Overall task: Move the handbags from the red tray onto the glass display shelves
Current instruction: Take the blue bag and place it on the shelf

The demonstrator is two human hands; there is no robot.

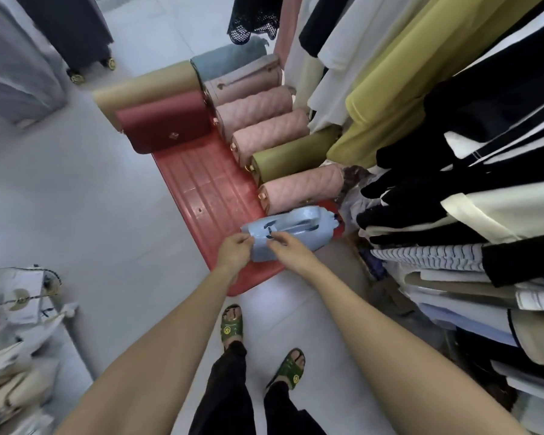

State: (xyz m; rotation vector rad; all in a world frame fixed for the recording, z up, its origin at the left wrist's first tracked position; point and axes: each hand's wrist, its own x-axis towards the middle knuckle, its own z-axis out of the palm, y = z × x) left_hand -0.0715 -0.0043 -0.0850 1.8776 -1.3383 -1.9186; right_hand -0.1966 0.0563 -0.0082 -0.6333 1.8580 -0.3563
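Note:
A long red tray (208, 189) lies on the white floor, stretching away from me. At its near end a light blue handbag (299, 232) stands, and both my hands are on it. My left hand (234, 251) pinches the bag's left end. My right hand (288, 249) pinches the clasp area on its front. Behind it, along the tray's right side, stand a pink quilted bag (302, 188), an olive bag (296, 153), and more pink quilted bags (269, 133). A dark red bag (167, 124) and a tan bag (145, 87) sit at the tray's far left.
Hanging clothes (453, 120) crowd the right side, close to the tray. A glass shelf (19, 296) with bags is at the lower left. A dark suitcase (73, 29) stands at the top left. My feet in green sandals (233, 324) are on the floor below the tray.

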